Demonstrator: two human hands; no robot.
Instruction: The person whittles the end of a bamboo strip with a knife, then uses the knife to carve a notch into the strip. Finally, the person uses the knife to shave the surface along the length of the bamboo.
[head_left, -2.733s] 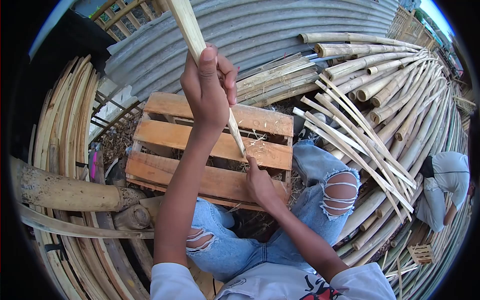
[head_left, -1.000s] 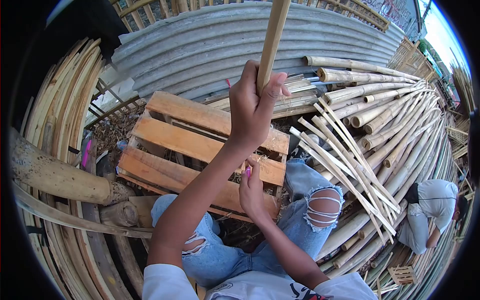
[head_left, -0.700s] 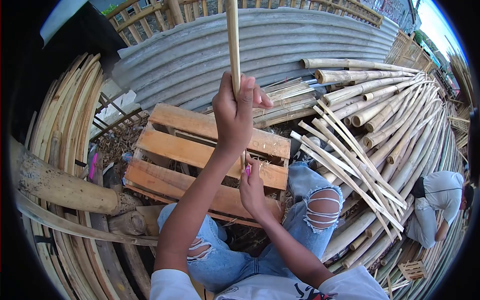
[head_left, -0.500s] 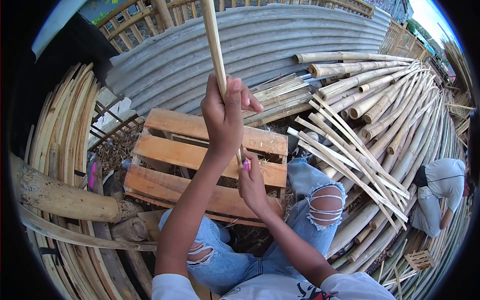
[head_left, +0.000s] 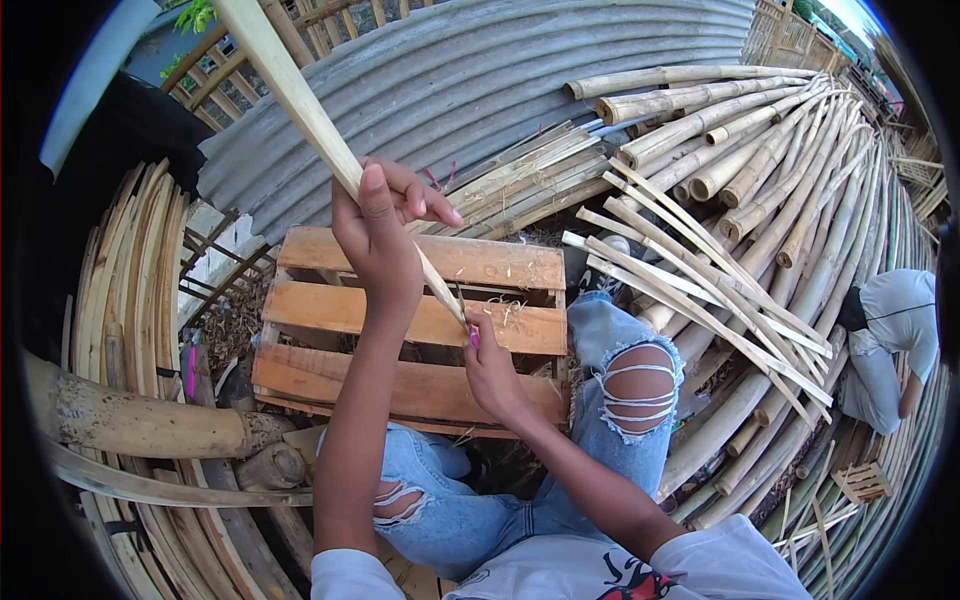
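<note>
A long pale bamboo strip (head_left: 305,105) slants from the upper left down over the wooden crate (head_left: 400,308). My left hand (head_left: 380,235) is closed around the strip with thumb and palm, its other fingers partly extended. Near the strip's lower end, my right hand (head_left: 490,372) is closed on a small knife (head_left: 473,336) with a pinkish-purple handle. Its thin dark blade shows only in part, against the strip. Shavings (head_left: 505,308) lie on the crate's slats.
Split strips (head_left: 725,290) lie over a large pile of bamboo poles (head_left: 700,190) at right. More strips (head_left: 125,290) stack at left, by a thick pole (head_left: 150,415). Behind is a corrugated sheet (head_left: 420,110). Another person (head_left: 890,340) bends at far right.
The bamboo strip has tilted to the left at its top. My left hand has moved left and slightly down with it; my right hand has shifted slightly left. The view has also shifted a little.
</note>
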